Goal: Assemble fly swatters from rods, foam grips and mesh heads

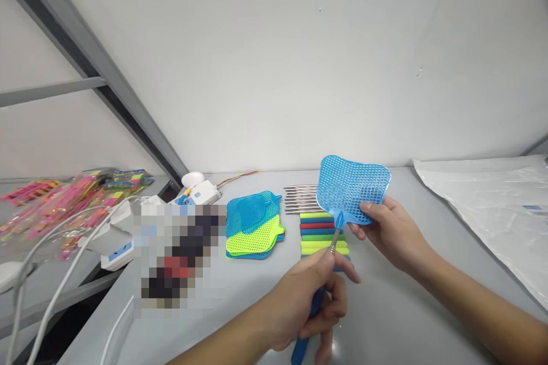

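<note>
My right hand (387,228) pinches a blue mesh fly swatter head (353,185) at its right edge and holds it above the table. My left hand (306,299) is closed round a blue handle (300,349) with a metal rod (334,241) coming out of its top. The rod's upper end meets the neck of the swatter head; how deep it sits there I cannot tell. Behind my hands lie a row of coloured handles (322,238) and a row of metal rods (297,199). Left of them is a pile of blue and yellow-green swatter heads (252,238).
Power strips (203,193) and white cables (71,274) run along the left side. Beyond them are bagged colourful goods (72,205). A pixelated patch (180,256) hides part of the table. A white plastic sheet (483,199) lies at right, and a wall rises behind.
</note>
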Tool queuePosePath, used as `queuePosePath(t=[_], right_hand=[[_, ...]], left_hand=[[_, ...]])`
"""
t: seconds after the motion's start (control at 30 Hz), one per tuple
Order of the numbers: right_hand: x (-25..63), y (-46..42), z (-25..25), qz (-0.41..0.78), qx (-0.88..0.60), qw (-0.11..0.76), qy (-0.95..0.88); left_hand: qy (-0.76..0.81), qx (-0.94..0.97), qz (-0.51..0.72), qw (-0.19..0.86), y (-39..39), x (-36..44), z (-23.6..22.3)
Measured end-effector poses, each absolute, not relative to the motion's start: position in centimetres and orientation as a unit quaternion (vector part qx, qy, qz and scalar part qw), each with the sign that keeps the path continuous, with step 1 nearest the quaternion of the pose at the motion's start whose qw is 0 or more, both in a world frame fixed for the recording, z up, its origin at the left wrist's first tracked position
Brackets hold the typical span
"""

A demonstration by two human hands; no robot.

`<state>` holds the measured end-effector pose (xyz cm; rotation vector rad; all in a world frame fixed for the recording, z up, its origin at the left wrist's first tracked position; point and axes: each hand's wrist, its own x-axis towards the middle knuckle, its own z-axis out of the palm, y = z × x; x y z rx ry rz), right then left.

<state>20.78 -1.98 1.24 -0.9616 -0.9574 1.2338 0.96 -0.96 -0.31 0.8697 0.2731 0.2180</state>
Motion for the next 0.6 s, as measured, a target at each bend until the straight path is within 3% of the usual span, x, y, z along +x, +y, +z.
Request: queuePosePath(t=[0.6], right_hand=[[19.7, -2.6, 1.7, 0.548, -0.4, 0.629, -0.379]], left_hand=[[0.045, 0.296, -0.015, 0.954, 0.4, -0.3, -0.7]])
